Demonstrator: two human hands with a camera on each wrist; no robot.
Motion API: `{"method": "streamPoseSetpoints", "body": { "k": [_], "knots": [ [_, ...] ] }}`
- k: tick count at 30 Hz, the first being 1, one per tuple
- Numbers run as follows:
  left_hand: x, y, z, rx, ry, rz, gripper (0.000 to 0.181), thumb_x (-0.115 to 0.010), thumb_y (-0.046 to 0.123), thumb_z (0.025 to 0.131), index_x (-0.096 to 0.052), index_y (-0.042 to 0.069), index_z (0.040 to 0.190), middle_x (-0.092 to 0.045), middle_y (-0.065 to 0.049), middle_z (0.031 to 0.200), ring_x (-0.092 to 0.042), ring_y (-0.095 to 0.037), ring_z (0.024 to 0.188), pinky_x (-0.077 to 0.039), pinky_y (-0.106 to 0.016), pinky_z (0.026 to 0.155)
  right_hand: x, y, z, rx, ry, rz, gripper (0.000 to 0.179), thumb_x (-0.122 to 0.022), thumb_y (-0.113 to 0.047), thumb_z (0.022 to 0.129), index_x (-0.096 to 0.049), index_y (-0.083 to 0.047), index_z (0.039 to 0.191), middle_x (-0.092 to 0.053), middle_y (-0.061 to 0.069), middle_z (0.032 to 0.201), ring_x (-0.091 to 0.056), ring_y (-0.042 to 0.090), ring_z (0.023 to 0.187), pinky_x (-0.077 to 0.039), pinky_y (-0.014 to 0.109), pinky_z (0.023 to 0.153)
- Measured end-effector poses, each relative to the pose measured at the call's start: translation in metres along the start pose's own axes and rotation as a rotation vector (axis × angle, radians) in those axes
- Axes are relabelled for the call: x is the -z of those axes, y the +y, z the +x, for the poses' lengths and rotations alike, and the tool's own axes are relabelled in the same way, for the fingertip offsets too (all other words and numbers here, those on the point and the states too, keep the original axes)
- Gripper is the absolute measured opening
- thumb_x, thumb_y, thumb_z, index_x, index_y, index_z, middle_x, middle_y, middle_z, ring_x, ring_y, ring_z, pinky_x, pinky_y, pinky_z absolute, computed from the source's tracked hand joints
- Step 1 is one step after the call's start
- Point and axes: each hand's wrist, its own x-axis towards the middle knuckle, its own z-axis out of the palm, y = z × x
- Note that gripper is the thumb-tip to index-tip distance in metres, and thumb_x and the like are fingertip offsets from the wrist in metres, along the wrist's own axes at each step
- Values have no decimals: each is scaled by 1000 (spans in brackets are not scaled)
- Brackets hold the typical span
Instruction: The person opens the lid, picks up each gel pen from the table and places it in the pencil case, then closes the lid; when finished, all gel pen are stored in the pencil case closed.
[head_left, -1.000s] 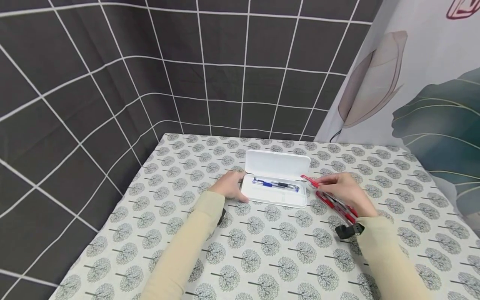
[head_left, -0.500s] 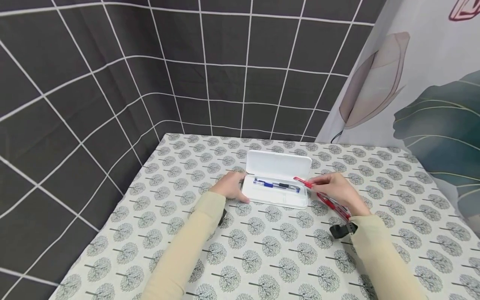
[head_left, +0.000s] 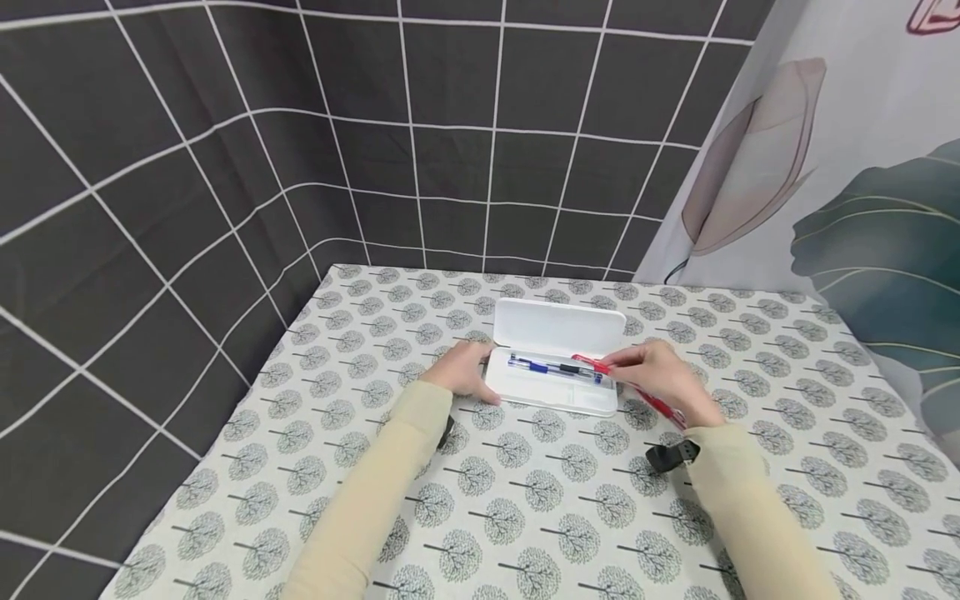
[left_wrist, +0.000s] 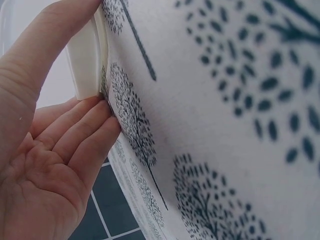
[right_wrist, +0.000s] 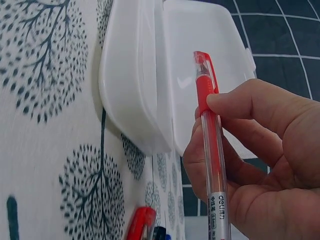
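Observation:
A white pencil case lies on the table with its lid raised at the back. Inside, along the hinge side, are a pen with a blue grip and one with a black grip. My left hand holds the case's left end, thumb at the front corner and fingers round the far side. Between thumb and fingers my right hand pinches a capped red gel pen just below its cap. In the head view the cap end overlaps the case's right back part.
Another red pen lies on the tree-print tablecloth under my right hand. In the right wrist view, black and blue pen ends show beside it. A dark grid-patterned cloth hangs behind the table.
My right hand has moved left with the red pen, bringing it from beside the case to over its right part. The left hand stays at the case's left end.

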Motion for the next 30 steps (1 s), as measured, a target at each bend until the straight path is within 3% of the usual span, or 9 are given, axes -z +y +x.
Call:
{"method": "streamPoseSetpoints", "body": {
  "k": [8, 10, 14, 17, 25, 30],
  "knots": [
    [0, 1, 0, 7, 0, 10, 88, -94, 23, 57, -56, 11, 135, -65, -5, 129, -61, -21, 113, -44, -38, 109, -7, -7, 6, 7, -25, 11, 33, -71, -14, 87, -69, -4, 118, -74, 16, 100, -61, 21, 60, -54, 31, 55],
    [0, 1, 0, 7, 1, 7, 87, -94, 23, 57, -56, 11, 135, -65, -5, 128, -61, -21, 112, -44, -38, 108, -8, -8, 9, 9, -15, -32, 31, -72, -17, 86, -71, -9, 116, -74, 12, 104, -63, 20, 70, -55, 32, 63],
    [0, 1, 0, 13, 1, 5, 87, -94, 22, 57, -56, 11, 134, -65, -4, 127, -61, -20, 111, -44, -38, 107, -13, -13, 14, 24, 0, -62, 28, -73, -18, 85, -73, -11, 112, -71, 11, 115, -63, 26, 101, -51, 48, 93],
    [-1, 0, 2, 14, -1, 1, 86, -94, 22, 57, -57, 11, 134, -65, -4, 127, -61, -20, 110, -45, -38, 106, -16, -16, 17, 30, -6, -43, 28, -73, -15, 84, -73, -10, 111, -71, 12, 116, -62, 28, 108, -45, 54, 101],
    [0, -1, 3, -1, 1, 21, 88, -94, 24, 57, -55, 10, 135, -65, -5, 128, -61, -20, 112, -44, -38, 108, -26, -23, 26, 54, -37, -31, 26, -71, -11, 84, -74, -7, 110, -74, 10, 109, -66, 22, 93, -53, 35, 85],
    [-1, -1, 3, 3, 3, 18, 89, -94, 24, 57, -55, 10, 136, -64, -5, 130, -60, -21, 116, -42, -38, 110, -31, -25, 30, 54, -54, -29, 26, -71, -13, 85, -73, -9, 110, -74, 9, 109, -66, 21, 91, -52, 32, 82]
  ]
}}
